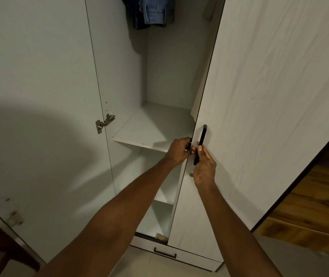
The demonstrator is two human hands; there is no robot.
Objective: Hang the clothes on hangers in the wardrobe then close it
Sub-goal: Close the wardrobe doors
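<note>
Two hands meet at the free edge of the right door (269, 96): the right hand (204, 170) is curled round the lower part of the black handle (200, 144), thumb up along it, and the left hand (177, 149) is closed on sth small and dark at the door edge, just left of the handle, prob. a latch or key, too small to tell. The clothes (151, 12), denim by the look, hang high above both hands at the top of the wardrobe, so hanging looks done and closing is the step in hand. The left door (35, 96) stands wide open, well left of the left hand, with its hinge (104, 122) up and left of it. A shelf (153, 128) sits right behind the left hand; a drawer (165, 254) lies below, between the forearms. To do it well, I'd say: keep left fingers clear of the gap before the door swings shut, steer w/ the handle rather than the edge, close the right door flush first, then reach across for the left one. Check no cloth hangs into the door line, tho the clothes look well inside. Go slow at the end, no slam.
</note>
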